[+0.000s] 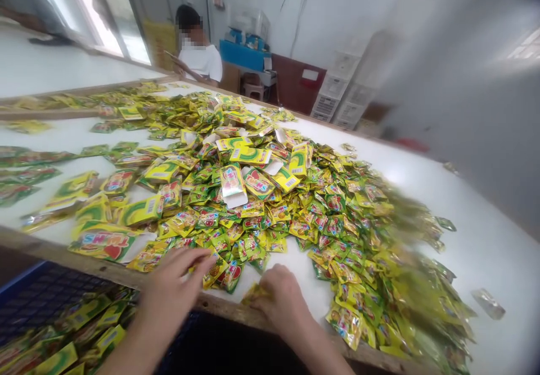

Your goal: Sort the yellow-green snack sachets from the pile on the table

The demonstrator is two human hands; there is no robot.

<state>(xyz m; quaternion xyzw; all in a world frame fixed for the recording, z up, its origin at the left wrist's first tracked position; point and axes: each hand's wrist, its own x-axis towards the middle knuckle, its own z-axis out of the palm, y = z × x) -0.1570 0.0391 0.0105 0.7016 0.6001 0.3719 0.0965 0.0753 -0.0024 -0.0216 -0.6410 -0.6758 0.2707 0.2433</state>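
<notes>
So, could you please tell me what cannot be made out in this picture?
Head view:
Small yellow packet at the bare right hand: partly covered by that hand.
Yellow-green packets, far right: printing lost to blur.
Blue plastic mesh crate: cut off by left and bottom edges.

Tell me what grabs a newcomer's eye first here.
Likely the large heap of glossy yellow-and-green plastic sachets, sprawled across the flat white tabletop with yellow cardboard boxes on its middle. Then the bare left hand and bare right hand at the tabletop's near edge.
</notes>
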